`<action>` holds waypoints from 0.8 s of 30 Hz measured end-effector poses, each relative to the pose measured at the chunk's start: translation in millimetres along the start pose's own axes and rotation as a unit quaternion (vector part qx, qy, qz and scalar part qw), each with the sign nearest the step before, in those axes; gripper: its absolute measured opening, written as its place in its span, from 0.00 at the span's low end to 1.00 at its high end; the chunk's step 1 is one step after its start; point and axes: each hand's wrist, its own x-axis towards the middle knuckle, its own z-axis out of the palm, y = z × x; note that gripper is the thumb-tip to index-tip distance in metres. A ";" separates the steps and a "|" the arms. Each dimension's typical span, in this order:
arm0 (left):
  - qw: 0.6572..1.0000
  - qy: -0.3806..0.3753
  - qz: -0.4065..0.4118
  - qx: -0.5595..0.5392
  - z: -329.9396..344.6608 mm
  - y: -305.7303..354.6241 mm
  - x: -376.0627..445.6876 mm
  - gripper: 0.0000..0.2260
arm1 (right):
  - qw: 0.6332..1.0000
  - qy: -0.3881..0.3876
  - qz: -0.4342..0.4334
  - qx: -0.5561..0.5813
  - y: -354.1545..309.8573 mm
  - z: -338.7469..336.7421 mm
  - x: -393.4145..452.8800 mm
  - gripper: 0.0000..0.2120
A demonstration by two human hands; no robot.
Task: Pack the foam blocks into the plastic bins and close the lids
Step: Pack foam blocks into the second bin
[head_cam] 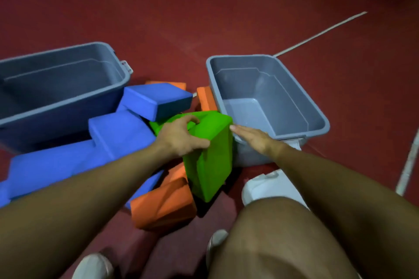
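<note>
A large green foam block stands tilted in the middle of a heap of blocks on the floor. My left hand grips its top left corner, fingers curled over the upper edge and thumb on the near face. My right hand lies flat with straight fingers, its fingertips touching the block's right edge. Two grey plastic bins stand open with nothing inside: one at the left, one at the right. Blue blocks and orange blocks lie around the green one.
More orange blocks lie between the bins. A white lid lies on the red floor by my right knee. My shoes and bare legs fill the bottom. White floor lines run at the right.
</note>
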 end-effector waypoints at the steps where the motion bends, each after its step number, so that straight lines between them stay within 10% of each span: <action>1: 1.000 0.015 -0.006 -0.023 -11.4 -1.2 -2.4 0.33 | 1.000 -0.001 0.001 0.004 -2.3 2.1 -6.9 0.47; 16: 0.974 0.165 0.053 -0.143 -106.4 17.5 -4.4 0.31 | 0.998 -0.034 0.023 0.047 0.8 23.3 -18.5 0.28; 24: 0.972 0.173 0.128 -0.089 -113.4 20.6 -21.1 0.35 | 0.992 0.045 -0.094 -0.071 -73.9 -12.0 -31.4 0.55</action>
